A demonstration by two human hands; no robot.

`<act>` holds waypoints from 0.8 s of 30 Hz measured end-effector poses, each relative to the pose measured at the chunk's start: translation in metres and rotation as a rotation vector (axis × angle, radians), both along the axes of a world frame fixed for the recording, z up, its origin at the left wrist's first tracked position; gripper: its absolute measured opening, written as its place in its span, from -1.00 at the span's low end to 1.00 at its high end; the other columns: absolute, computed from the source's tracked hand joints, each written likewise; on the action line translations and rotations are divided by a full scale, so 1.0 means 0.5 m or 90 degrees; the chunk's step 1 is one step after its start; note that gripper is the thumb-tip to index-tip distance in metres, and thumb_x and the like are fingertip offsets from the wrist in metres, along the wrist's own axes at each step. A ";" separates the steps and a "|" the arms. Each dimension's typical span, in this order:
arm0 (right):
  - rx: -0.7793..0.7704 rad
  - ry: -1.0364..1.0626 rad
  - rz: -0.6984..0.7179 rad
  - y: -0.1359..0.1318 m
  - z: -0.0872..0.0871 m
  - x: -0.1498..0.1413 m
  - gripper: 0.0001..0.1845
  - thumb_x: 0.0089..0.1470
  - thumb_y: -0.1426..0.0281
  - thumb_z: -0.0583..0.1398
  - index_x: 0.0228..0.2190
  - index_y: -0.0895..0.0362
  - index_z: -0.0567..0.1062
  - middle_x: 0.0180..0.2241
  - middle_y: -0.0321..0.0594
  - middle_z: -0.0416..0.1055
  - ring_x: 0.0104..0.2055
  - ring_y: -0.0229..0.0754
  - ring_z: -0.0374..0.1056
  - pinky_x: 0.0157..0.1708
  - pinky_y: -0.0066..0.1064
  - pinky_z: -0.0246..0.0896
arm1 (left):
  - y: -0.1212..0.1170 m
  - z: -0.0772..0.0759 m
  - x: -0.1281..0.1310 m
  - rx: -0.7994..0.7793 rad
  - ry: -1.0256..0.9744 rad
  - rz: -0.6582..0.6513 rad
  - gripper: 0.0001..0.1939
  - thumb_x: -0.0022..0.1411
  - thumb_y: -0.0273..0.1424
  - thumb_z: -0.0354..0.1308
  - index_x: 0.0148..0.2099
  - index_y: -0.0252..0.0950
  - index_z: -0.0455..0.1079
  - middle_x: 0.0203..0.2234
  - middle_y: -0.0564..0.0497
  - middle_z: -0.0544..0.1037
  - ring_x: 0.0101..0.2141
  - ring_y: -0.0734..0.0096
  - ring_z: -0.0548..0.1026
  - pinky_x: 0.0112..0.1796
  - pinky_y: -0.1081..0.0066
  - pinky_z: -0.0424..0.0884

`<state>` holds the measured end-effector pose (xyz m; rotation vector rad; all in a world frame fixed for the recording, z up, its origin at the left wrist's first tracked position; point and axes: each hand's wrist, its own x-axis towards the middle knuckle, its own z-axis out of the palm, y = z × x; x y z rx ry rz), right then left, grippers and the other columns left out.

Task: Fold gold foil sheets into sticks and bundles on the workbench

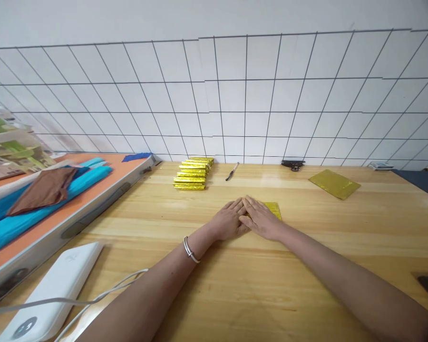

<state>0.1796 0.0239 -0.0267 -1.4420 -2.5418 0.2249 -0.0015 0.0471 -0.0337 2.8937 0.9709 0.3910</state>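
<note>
My left hand (231, 220), with a silver bangle at its wrist, lies flat with fingers stretched out at the middle of the table. My right hand (264, 220) lies flat beside it, its fingertips meeting and partly overlapping the left fingers. Under my right hand is a shiny gold foil sheet (274, 209); only its right part shows, and the rest is hidden by the hands. Further back to the left, several narrow gold foil strips or rolls (190, 176) lie in a row. A flat square of gold foil sheets (334, 184) rests to the right.
Near the tiled wall lie a pen (232, 172) and a small black object (293, 164). A white power bank (53, 289) with a cable is at the lower left. Beyond it, an orange-topped surface (128, 173) holds blue rolls (57, 204) and a brown cloth (44, 190).
</note>
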 end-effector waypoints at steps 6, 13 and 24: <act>-0.001 -0.033 -0.012 -0.011 -0.004 0.077 -0.23 0.14 -0.05 -0.25 0.24 0.14 -0.12 0.28 -0.14 -0.23 0.30 -0.05 -0.31 0.21 -0.14 -0.32 | -0.002 0.016 0.002 -0.006 0.033 -0.001 -0.24 0.23 0.07 -0.26 0.30 -0.32 -0.18 0.25 -0.17 -0.04 0.24 0.16 -0.10 0.16 0.18 -0.06; 0.030 -0.062 -0.036 -0.031 -0.001 0.145 -0.25 0.14 -0.04 -0.24 0.24 0.11 -0.09 0.28 -0.17 -0.20 0.29 -0.06 -0.28 0.21 -0.14 -0.28 | 0.009 0.014 -0.018 -0.012 0.056 -0.010 -0.23 0.21 0.10 -0.28 0.31 -0.28 -0.20 0.26 -0.14 -0.08 0.24 0.19 -0.11 0.15 0.22 -0.06; 0.041 -0.066 -0.047 -0.033 -0.004 0.142 -0.23 0.14 -0.04 -0.24 0.23 0.16 -0.05 0.27 -0.13 -0.19 0.29 -0.04 -0.26 0.21 -0.15 -0.27 | 0.017 0.064 -0.035 -0.004 0.022 0.157 -0.24 0.25 0.06 -0.35 0.28 -0.42 -0.12 0.23 -0.25 -0.01 0.24 0.11 -0.08 0.14 0.15 -0.03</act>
